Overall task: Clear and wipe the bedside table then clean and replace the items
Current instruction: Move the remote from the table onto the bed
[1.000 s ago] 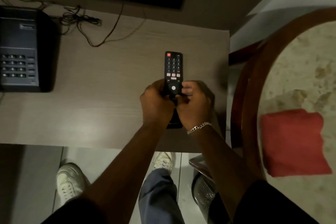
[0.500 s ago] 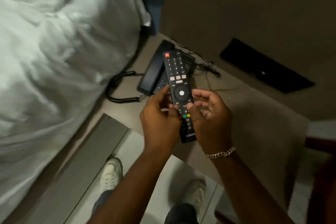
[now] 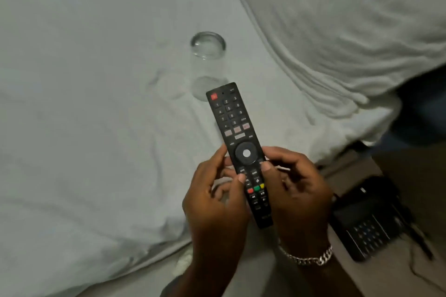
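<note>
I hold a black TV remote [image 3: 235,125] with both hands, over the edge of the white bed. My left hand [image 3: 214,202] grips its lower left side with the thumb on the buttons. My right hand [image 3: 296,190] grips the lower right side, a silver bracelet on that wrist. The remote's top end points away from me, toward a clear drinking glass [image 3: 208,55] that stands upright on the sheet. At the lower right, the black desk phone [image 3: 369,222] rests on the bedside table [image 3: 342,270].
White bed sheet [image 3: 84,116] fills most of the view, with a white pillow [image 3: 350,26] at the upper right. A thin cable [image 3: 417,275] trails from the phone along the table.
I have lifted the remote off the bedside table and turned left with it; it is now over the bed near the glass, and the table and phone have shifted to the lower right.
</note>
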`<state>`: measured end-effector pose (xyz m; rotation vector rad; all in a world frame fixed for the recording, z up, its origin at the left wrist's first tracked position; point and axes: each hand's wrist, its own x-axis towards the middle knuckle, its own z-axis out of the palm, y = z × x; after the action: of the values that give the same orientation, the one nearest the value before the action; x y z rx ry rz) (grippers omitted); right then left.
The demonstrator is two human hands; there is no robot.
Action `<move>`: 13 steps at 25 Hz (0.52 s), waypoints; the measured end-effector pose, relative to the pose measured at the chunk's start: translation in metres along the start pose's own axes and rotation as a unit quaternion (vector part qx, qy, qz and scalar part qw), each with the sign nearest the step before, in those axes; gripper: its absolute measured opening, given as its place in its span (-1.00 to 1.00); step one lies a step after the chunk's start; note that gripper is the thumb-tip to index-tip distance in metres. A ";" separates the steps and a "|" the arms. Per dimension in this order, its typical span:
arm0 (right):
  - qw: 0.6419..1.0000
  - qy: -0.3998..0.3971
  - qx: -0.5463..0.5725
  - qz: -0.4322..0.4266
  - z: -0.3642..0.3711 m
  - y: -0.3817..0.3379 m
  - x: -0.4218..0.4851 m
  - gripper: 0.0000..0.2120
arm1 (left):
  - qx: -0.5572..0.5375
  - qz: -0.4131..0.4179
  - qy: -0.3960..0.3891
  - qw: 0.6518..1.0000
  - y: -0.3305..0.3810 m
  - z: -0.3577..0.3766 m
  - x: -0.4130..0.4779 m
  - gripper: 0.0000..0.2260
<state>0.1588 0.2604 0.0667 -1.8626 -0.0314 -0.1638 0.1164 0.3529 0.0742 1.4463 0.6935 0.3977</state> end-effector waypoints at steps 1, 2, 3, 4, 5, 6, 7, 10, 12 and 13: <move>1.000 -0.021 -0.008 -0.016 0.021 -0.003 0.005 -0.84 | 0.004 0.000 0.026 1.000 -0.001 -0.013 0.014 -0.53; 0.999 -0.040 -0.013 -0.025 0.042 -0.007 0.009 -0.83 | 0.010 0.000 0.048 0.999 -0.002 -0.025 0.027 -0.52; 0.998 -0.052 -0.013 -0.026 0.058 -0.008 0.013 -0.83 | 0.020 0.003 0.061 0.998 -0.003 -0.034 0.038 -0.52; 0.998 -0.061 -0.009 -0.019 0.071 -0.009 0.018 -0.84 | 0.034 0.006 0.068 0.997 -0.003 -0.041 0.050 -0.53; 0.998 -0.070 -0.008 -0.004 0.086 -0.008 0.023 -0.85 | 0.048 0.007 0.069 0.996 -0.003 -0.047 0.062 -0.55; 0.997 -0.076 -0.009 0.012 0.099 -0.007 0.028 -0.85 | 0.061 0.008 0.061 0.996 -0.005 -0.053 0.075 -0.57; 0.997 -0.078 -0.015 0.019 0.109 -0.006 0.034 -0.86 | 0.074 0.013 0.048 0.996 -0.005 -0.055 0.088 -0.58; 0.996 -0.085 -0.014 0.013 0.125 -0.001 0.047 -0.89 | 0.145 0.044 0.030 0.988 -0.006 -0.060 0.117 -0.64; 0.997 -0.069 -0.001 0.025 0.119 0.005 0.044 -0.89 | 0.209 0.084 0.035 0.974 -0.010 -0.057 0.123 -0.76; 0.997 -0.066 -0.002 0.029 0.119 0.004 0.038 -0.89 | 0.220 0.102 0.052 0.969 -0.011 -0.063 0.123 -0.81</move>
<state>0.2087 0.3704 0.0337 -1.8739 -0.0671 -0.0003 0.1657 0.4784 0.0414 1.9377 0.7508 0.5036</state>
